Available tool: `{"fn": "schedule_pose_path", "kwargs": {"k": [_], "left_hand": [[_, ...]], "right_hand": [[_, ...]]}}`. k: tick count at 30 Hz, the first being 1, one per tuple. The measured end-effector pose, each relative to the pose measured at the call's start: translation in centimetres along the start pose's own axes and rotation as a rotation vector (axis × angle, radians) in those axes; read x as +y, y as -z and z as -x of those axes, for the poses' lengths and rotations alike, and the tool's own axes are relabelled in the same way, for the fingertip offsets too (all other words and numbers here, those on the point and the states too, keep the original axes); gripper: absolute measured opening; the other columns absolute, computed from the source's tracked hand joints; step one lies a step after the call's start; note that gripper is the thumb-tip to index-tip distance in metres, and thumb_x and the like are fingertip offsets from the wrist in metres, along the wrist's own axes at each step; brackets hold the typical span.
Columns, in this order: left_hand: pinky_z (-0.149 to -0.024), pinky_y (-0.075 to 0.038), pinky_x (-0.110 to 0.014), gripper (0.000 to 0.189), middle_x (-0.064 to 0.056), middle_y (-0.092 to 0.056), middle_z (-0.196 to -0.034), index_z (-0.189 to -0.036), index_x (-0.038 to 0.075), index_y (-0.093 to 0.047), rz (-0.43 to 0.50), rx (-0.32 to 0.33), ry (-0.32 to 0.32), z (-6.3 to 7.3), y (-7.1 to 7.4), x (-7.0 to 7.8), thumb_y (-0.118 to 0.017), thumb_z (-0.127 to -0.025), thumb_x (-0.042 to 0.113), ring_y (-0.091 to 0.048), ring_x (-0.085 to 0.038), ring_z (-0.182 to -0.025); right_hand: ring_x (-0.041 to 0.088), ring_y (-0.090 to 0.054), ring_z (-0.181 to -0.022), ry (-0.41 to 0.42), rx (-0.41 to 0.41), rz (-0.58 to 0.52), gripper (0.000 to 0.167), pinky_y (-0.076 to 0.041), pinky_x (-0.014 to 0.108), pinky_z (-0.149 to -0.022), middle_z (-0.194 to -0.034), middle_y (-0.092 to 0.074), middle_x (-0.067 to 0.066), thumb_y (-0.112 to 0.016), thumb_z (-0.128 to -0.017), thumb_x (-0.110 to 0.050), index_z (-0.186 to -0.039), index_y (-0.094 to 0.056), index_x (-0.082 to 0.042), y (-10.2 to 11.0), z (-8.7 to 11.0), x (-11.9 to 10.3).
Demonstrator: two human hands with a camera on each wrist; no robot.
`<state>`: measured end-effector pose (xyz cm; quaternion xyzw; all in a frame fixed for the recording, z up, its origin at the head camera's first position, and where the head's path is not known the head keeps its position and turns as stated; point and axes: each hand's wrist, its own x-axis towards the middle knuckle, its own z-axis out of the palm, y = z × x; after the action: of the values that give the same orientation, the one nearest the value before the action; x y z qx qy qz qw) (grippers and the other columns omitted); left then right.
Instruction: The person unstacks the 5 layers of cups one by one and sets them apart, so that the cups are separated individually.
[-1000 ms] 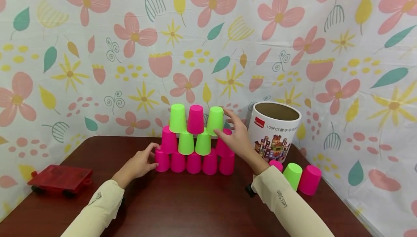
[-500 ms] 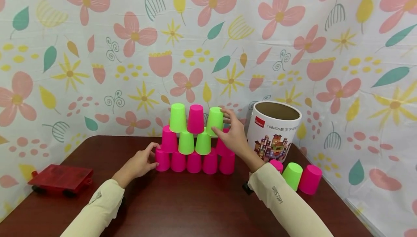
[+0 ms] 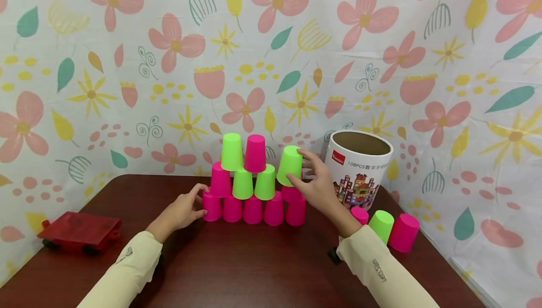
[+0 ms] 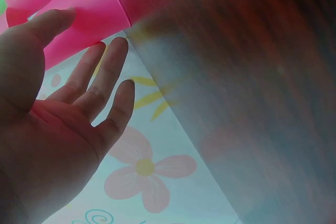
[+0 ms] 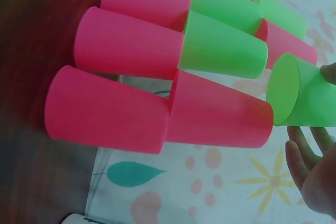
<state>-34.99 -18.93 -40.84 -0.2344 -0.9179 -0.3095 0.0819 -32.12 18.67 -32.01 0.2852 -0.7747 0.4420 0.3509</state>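
Plastic cups stand upside down in a stacked wall, pink along the bottom row. My right hand [image 3: 320, 189] pinches a green cup [image 3: 290, 166] between thumb and fingers at the wall's upper right. That cup leans slightly; in the right wrist view its open rim [image 5: 283, 88] is beside the top of a pink cup [image 5: 220, 111]. My left hand [image 3: 179, 212] is at the bottom-left pink cup [image 3: 212, 207], thumb in front and fingers alongside. The left wrist view shows its fingers [image 4: 113, 72] fairly straight. A green cup [image 3: 232, 152] and a pink cup [image 3: 255, 154] stand on top.
Right of the wall stands a white printed bucket [image 3: 355, 169]. Loose cups, including a green cup [image 3: 382, 225] and a pink cup [image 3: 404, 232], stand in front of it. A red toy cart [image 3: 80, 230] is at the left. Behind the table [image 3: 237, 270] hangs a floral cloth [image 3: 169, 91].
The green cup in my right hand has shifted right and slightly down, away from the pink cup in the top row, and now tilts. My left hand has stayed in place.
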Motion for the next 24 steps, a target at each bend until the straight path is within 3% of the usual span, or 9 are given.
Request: {"fn": "schedule_pose_path", "kwargs": {"k": [4, 11, 18, 24], "left_hand": [[-0.061, -0.049, -0.033, 0.059, -0.014, -0.069, -0.101, -0.126, 0.016, -0.037, -0.004, -0.001, 0.013, -0.1, 0.1, 0.1, -0.078, -0.085, 0.007, -0.059, -0.013, -0.065], [-0.061, -0.049, -0.033, 0.059, -0.014, -0.069, -0.100, -0.126, 0.016, -0.037, 0.000, -0.004, -0.012, -0.1, 0.1, 0.0, -0.078, -0.085, 0.007, -0.059, -0.012, -0.066], [-0.063, -0.050, -0.033, 0.059, -0.015, -0.069, -0.100, -0.126, 0.015, -0.038, -0.003, 0.003, -0.022, -0.1, 0.1, -0.1, -0.078, -0.084, 0.006, -0.062, -0.014, -0.069], [-0.062, -0.050, -0.033, 0.059, -0.016, -0.069, -0.100, -0.126, 0.014, -0.037, -0.003, -0.002, -0.021, 0.0, 0.1, 0.1, -0.078, -0.084, 0.005, -0.061, -0.013, -0.067]], "right_hand": [[0.037, -0.068, -0.092, 0.023, 0.019, 0.003, 0.064, -0.055, 0.049, -0.069, -0.113, -0.064, 0.023, -0.082, -0.075, 0.005, -0.132, -0.054, 0.003, 1.2, 0.8, -1.8], [0.034, -0.066, -0.086, 0.043, 0.069, 0.035, 0.063, -0.051, 0.021, -0.071, -0.109, -0.065, 0.026, -0.081, -0.070, 0.012, -0.127, -0.055, 0.010, 3.3, 2.0, -4.6], [0.023, -0.064, -0.078, 0.016, 0.075, 0.057, 0.063, -0.048, 0.021, -0.060, -0.100, -0.068, 0.023, -0.082, -0.068, 0.013, -0.125, -0.056, 0.007, 4.7, 3.5, -4.9], [0.019, -0.062, -0.070, -0.036, 0.018, 0.074, 0.062, -0.052, 0.020, -0.057, -0.096, -0.065, 0.019, -0.082, -0.067, 0.014, -0.123, -0.055, 0.005, 6.1, 5.2, -4.8]]}}
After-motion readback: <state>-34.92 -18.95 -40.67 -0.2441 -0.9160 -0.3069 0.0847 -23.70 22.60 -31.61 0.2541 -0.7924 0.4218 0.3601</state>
